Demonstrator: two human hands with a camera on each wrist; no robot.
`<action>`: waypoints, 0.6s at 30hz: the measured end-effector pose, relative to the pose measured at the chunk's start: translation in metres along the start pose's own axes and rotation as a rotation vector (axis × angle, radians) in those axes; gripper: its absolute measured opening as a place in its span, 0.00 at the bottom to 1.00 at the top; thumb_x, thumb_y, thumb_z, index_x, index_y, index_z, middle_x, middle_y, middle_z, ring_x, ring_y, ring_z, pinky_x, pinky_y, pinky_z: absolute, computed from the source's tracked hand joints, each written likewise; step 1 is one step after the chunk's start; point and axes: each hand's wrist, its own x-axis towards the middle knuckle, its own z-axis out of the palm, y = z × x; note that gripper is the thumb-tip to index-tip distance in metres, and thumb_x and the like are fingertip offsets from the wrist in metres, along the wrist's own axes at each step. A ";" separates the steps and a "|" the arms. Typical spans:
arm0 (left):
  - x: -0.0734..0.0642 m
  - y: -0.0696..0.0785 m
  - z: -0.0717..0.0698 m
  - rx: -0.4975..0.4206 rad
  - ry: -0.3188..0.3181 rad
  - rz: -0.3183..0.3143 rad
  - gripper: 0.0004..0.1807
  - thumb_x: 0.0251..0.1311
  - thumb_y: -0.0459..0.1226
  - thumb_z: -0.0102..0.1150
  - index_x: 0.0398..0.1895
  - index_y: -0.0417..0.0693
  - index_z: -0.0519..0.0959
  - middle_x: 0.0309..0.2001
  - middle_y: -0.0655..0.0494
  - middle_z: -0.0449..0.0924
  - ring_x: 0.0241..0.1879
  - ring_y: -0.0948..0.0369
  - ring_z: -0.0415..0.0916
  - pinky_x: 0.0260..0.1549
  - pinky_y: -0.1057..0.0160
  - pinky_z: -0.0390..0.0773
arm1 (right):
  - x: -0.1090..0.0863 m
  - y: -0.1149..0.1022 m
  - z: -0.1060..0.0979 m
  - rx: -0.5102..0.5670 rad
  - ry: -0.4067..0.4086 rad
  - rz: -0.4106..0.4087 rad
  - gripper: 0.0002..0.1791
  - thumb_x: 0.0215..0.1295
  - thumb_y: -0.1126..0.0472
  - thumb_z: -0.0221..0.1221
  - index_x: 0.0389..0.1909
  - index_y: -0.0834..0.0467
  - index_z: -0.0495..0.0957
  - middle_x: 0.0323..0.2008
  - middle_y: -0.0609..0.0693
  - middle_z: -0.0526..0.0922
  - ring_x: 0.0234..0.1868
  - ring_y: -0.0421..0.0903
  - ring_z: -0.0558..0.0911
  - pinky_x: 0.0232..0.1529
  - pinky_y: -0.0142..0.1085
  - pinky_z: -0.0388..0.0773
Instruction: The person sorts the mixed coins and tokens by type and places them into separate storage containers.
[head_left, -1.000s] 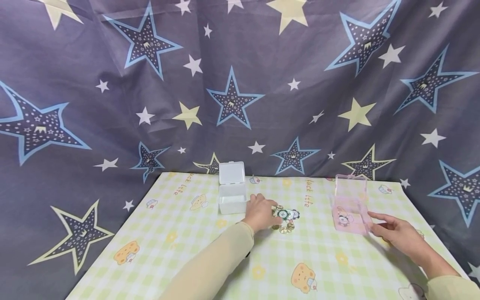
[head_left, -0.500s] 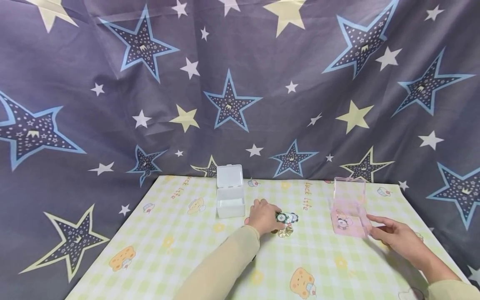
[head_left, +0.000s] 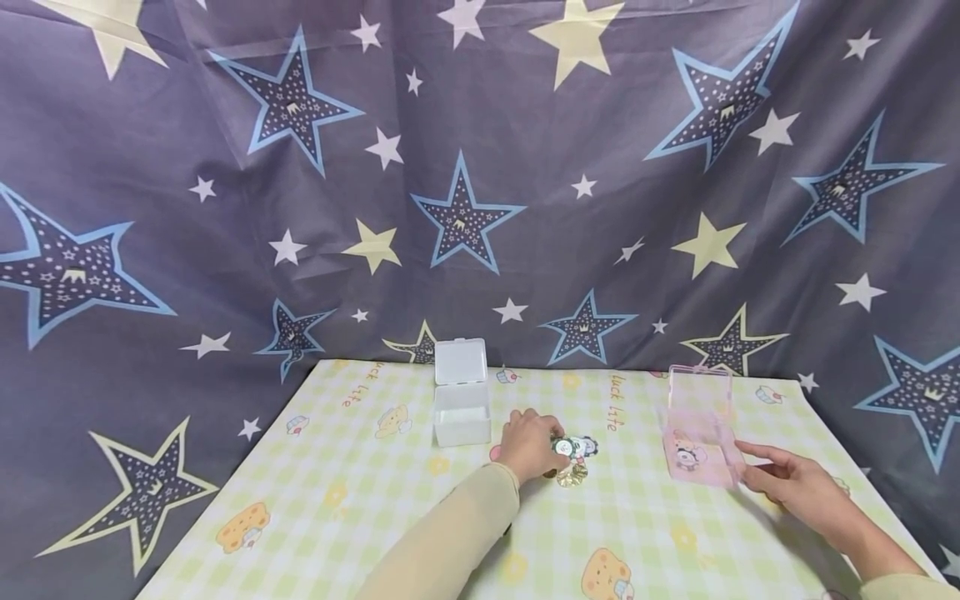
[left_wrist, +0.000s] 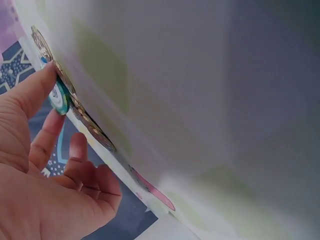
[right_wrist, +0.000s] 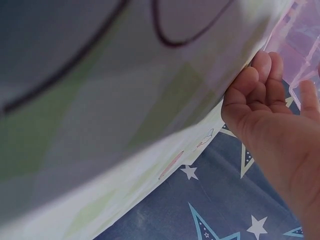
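Observation:
My left hand pinches a green-and-white poker chip between thumb and a fingertip, its other fingers loosely bent. The chip is tilted up over a small group of pieces. Gold coins lie at the front of that group, and more poker chips show at its right. Over on the right, my right hand holds the side of an open pink see-through box with thumb and index finger. A dark-and-white round piece shows inside that box. In the right wrist view, the box is partly cut off.
An open white box stands left of my left hand, its lid raised at the back. A checked tablecloth covers the table. Behind it hangs a dark curtain printed with stars.
My left hand has come down slightly among the pieces and lifted the edge of the green-and-white chip. The right hand stays at the pink box. The head view has tilted up a little.

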 end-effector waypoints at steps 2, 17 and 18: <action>0.000 0.001 0.000 -0.008 0.010 0.016 0.18 0.50 0.47 0.84 0.44 0.59 0.88 0.39 0.57 0.82 0.44 0.55 0.70 0.50 0.53 0.74 | 0.000 0.000 0.000 0.000 0.004 0.000 0.42 0.80 0.43 0.61 0.82 0.62 0.62 0.49 0.52 0.91 0.39 0.35 0.82 0.37 0.32 0.75; 0.004 -0.001 -0.018 -0.224 -0.078 0.041 0.10 0.64 0.33 0.69 0.41 0.58 0.91 0.31 0.64 0.88 0.28 0.68 0.76 0.36 0.64 0.77 | 0.001 -0.001 0.000 0.017 0.003 0.022 0.43 0.78 0.43 0.63 0.82 0.62 0.62 0.42 0.47 0.90 0.35 0.37 0.78 0.36 0.32 0.74; 0.004 -0.002 -0.019 -0.247 -0.083 0.032 0.09 0.64 0.33 0.69 0.41 0.57 0.92 0.32 0.65 0.87 0.29 0.69 0.76 0.37 0.65 0.77 | 0.001 -0.001 0.000 0.017 0.003 0.023 0.43 0.78 0.43 0.63 0.82 0.62 0.62 0.43 0.47 0.90 0.35 0.37 0.78 0.36 0.32 0.74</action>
